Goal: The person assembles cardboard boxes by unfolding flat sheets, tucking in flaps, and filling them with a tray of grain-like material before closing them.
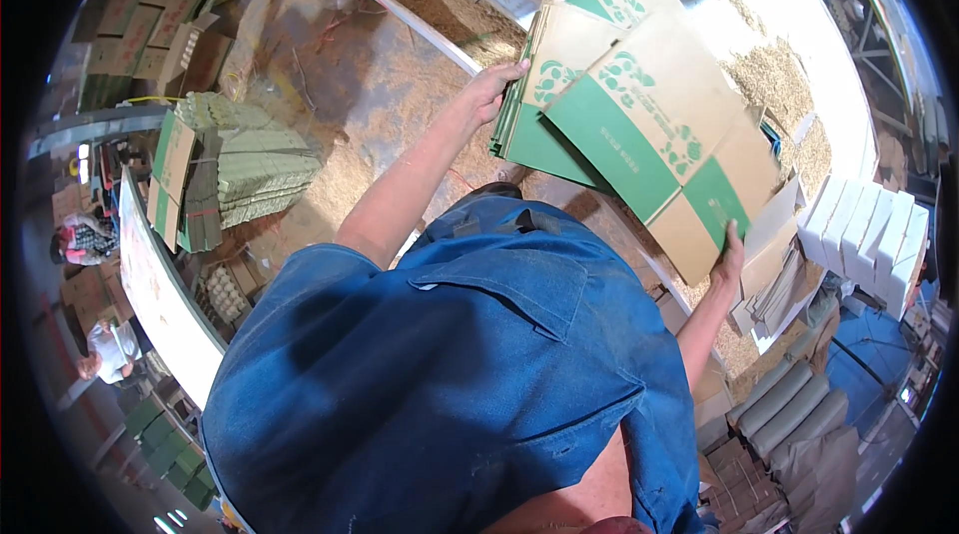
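"Two hands are on those flattened cartons (629,99); how are they set?"

"The left hand (491,91) is closed on their left edge, where several folded layers bunch together; the right hand (732,256) bears on the near right corner of the front carton (661,129), fingers against its edge; I cannot tell whether it pinches or only steadies; the cartons are out ahead of the person's blue shirt (450,354), tilted and fanned apart."

"And what would make it neat?"

"A firm left grip, I'd say, so that the layers can't slide; a flat right palm under the corner rather than fingertips; edges squared before any pressing, since a thin flap creases easily."

"The stuff itself?"

"Plain tan board with broad green bands and rounded green prints; straight edges, crisp folds, a smooth-looking face; to the left, a stack of pale ridged trays (262,162), rough by comparison; to the right, a row of white boxes (864,234), slim and blocky; on the far right, a loose, grainy yellowish heap (779,86)."
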The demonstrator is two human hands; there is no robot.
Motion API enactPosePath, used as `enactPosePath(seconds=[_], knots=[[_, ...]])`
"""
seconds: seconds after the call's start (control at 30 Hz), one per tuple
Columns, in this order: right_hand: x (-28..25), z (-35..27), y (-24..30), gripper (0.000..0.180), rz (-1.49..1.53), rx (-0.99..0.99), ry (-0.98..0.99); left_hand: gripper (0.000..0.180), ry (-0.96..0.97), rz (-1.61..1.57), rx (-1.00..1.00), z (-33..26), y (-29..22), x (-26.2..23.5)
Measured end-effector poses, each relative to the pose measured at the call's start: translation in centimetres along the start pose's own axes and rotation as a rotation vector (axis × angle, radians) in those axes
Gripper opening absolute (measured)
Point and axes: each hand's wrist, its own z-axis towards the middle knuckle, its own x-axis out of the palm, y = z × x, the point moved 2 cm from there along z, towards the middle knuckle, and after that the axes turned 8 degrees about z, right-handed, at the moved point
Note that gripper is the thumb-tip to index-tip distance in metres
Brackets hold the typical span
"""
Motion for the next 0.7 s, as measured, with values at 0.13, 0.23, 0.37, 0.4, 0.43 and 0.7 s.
enactPosePath(seconds=[0.13,0.23,0.37,0.4,0.43,0.7], knots=[[3.2,0.7,-1.9,0.041,-0.031,0.025,0.082,0.042,-0.015,-0.023,-0.005,0.5,0.4,-0.6],[3.0,0.8,-1.8,0.042,-0.033,0.074,0.088,0.034,0.107,-0.065,0.043,1.2,1.1,-2.2],[3.0,0.9,-1.8,0.042,0.108,0.043,0.081,0.027,0.011,-0.054,0.037,1.4,1.3,-2.0],[2.6,0.8,-2.0,0.042,0.108,0.044,0.081,0.027,0.011,-0.055,0.037,1.2,1.4,-1.8],[2.3,0.6,-2.2,0.042,0.147,0.054,0.088,0.028,-0.012,-0.046,0.034,0.9,1.4,-1.7],[-5.1,0.0,-1.2,0.039,0.291,0.083,-0.138,0.033,-0.127,0.040,0.058,0.1,0.7,0.0]])
